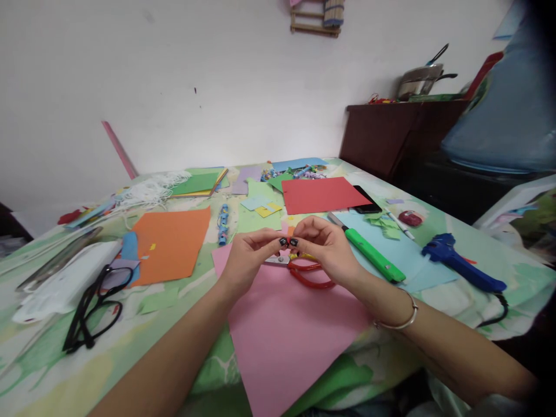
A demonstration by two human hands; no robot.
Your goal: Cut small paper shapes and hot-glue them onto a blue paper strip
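Observation:
My left hand (252, 255) and my right hand (328, 246) meet above a pink sheet of paper (291, 330). Thumbs and index fingers of both are pinched together, tip to tip. Whatever sits between them is too small and covered to name; a bit of red shows there. Just under the hands lie scissors (310, 282) with red handles, partly hidden by my right hand. A green utility knife (376, 255) rests on light blue paper (417, 272) to the right of that hand. Left of my left hand stands a small blue decorated paper roll (223, 225).
On the right are a blue glue gun (463, 263), a black phone (369, 200) and red paper (325, 194). Orange paper (174, 243), black glasses (93, 307) and a white power strip (72, 278) lie left. White string (150, 191) is heaped behind, near stacked green paper (195, 182).

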